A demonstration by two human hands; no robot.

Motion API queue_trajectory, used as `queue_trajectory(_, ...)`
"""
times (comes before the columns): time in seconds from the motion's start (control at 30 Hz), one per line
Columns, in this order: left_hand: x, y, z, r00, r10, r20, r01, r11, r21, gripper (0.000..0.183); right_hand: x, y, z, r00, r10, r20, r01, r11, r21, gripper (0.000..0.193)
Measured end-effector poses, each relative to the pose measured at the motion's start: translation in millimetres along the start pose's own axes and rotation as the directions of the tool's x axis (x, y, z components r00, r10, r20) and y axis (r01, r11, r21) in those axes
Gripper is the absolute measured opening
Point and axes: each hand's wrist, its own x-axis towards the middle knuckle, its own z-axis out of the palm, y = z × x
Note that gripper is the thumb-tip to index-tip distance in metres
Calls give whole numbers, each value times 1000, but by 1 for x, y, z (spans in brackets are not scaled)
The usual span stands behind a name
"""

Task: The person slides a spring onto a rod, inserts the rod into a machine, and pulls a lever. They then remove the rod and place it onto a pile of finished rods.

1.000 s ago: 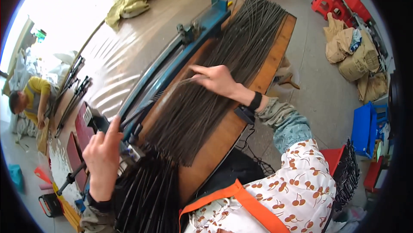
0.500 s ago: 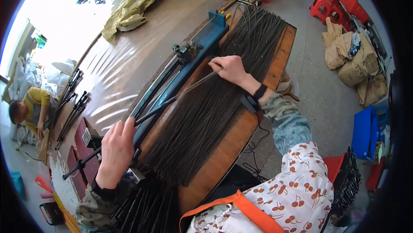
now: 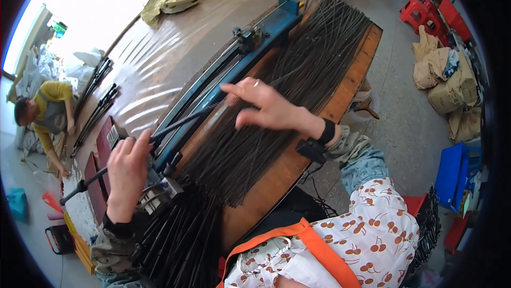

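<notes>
My left hand (image 3: 128, 173) is closed around a thin black tube (image 3: 185, 121), which slants up to the right across a blue metal rail fixture (image 3: 272, 30). A knobbed end of the tube sticks out to the left, below my hand. From its upper end a short length of thin coil spring (image 3: 216, 105) shows. My right hand (image 3: 269, 106) is at that spring, index finger stretched along it and thumb spread apart; blur hides whether the fingertips touch it. Beneath my right hand lies a thick layer of long dark coil springs (image 3: 250, 152) on a wooden board (image 3: 277, 184).
A bundle of black tubes (image 3: 183, 240) lies at the near left. Across the film-covered table (image 3: 213, 27), a person in yellow sleeves (image 3: 50, 109) works near more black tubes (image 3: 96, 109). Brown sacks (image 3: 450, 83), red stools (image 3: 423, 16) and a blue crate (image 3: 452, 176) stand at right.
My right hand has come down and left toward the tube, its pinch on the spring opened. Less spring shows beyond the tube. My left hand has shifted slightly left with the tube.
</notes>
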Motion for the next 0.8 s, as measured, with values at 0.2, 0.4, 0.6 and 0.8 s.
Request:
queue_trajectory(0.2,-20,10,-14,994,94,-47,-88,989,117,34,12,-27,53,997,-80,-16,81,993,80,32)
queue_trajectory(0.4,-50,-4,-22,996,-16,-82,19,999,35,37,25,-39,85,986,-147,-80,142,988,-57,36)
queue_trajectory(0.6,-131,-88,-66,844,-481,-237,490,872,-26,23,25,15,66,999,3,47,16,914,-405,23)
queue_trajectory(0.8,-157,-103,-118,863,-296,-410,393,903,176,18,80,-22,153,817,339,467,-477,852,217,15)
